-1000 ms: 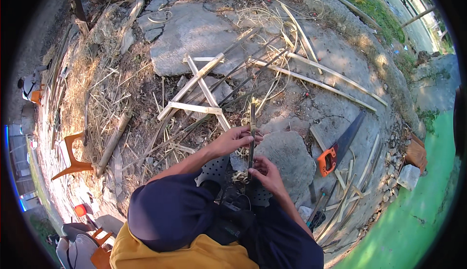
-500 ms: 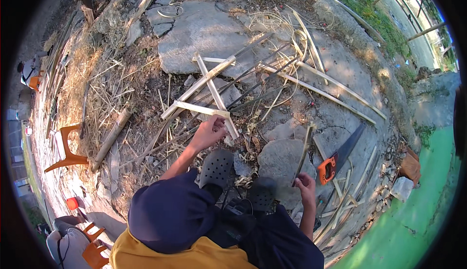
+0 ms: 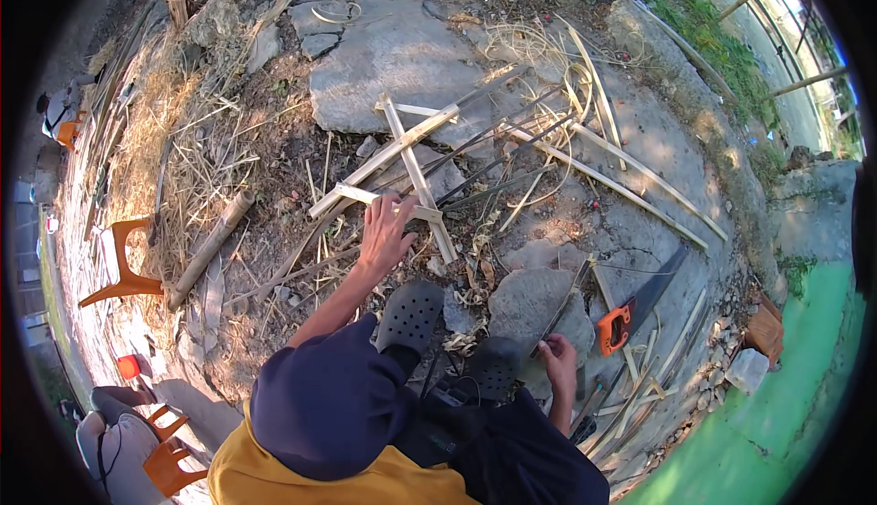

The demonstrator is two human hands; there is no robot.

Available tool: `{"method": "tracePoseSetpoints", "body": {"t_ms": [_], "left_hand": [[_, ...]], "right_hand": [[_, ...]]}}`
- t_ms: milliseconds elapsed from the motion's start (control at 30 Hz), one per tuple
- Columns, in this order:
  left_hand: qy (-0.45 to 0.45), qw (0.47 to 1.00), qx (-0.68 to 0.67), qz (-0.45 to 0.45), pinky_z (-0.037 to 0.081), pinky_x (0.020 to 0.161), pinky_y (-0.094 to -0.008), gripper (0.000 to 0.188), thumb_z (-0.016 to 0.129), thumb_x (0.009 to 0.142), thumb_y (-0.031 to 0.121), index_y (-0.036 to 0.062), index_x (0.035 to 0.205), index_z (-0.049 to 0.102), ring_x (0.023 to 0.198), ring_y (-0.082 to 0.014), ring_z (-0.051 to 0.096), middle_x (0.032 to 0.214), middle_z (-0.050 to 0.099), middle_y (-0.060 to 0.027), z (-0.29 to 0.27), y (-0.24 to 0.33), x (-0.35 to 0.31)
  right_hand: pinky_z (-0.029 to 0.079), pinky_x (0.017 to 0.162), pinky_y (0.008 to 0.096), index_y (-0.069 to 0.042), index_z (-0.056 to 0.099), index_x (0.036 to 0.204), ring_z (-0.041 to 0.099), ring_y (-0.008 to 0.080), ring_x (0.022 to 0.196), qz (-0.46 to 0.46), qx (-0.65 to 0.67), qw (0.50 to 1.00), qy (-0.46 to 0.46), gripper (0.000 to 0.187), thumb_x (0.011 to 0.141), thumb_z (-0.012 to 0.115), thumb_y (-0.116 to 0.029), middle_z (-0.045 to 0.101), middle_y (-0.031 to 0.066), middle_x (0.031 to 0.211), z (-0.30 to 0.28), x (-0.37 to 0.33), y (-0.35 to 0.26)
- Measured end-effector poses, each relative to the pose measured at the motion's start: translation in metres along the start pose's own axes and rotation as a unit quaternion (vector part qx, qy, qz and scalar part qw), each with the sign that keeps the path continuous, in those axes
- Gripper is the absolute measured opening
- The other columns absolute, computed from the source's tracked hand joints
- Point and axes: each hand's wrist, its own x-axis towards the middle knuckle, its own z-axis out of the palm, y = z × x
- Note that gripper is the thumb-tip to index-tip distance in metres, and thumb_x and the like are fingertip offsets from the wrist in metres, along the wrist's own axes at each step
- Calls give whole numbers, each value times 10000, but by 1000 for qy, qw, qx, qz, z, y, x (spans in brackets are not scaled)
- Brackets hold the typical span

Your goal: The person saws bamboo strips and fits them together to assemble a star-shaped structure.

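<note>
The dark strip (image 3: 567, 299), held by both hands a second ago, is now held by the right hand (image 3: 557, 363) alone and is shifted from mid-frame toward the lower right, tilted. The left hand (image 3: 387, 235) is moved left of centre, fingers spread over the pale crosspiece (image 3: 354, 193). Both shoes (image 3: 410, 316) are more fully uncovered.

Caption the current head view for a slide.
Left hand over pale crossed bamboo strips, right hand holding a dark strip beside an orange-handled handsaw.
</note>
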Motion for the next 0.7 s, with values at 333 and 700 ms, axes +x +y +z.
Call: {"method": "tracePoseSetpoints", "body": {"t_ms": [333,700], "left_hand": [[-190,965,-121,133,475,1018,-424,297,709,919,79,40,1212,683,1174,-321,593,1171,633,-128,-47,-46,78],[147,987,-56,0,539,942,-406,377,708,997,288,42,1281,689,1085,-297,685,1177,707,-127,-204,-61,153]], "right_hand": [[535,760,285,14,650,1117,660,126,826,-6,-10,1000,-14,267,913,783,-93,697,54,908,-4,5,4],[522,747,274,10,644,1112,648,117,805,-19,-16,1000,-18,258,911,780,-79,683,44,885,4,6,0]]}}
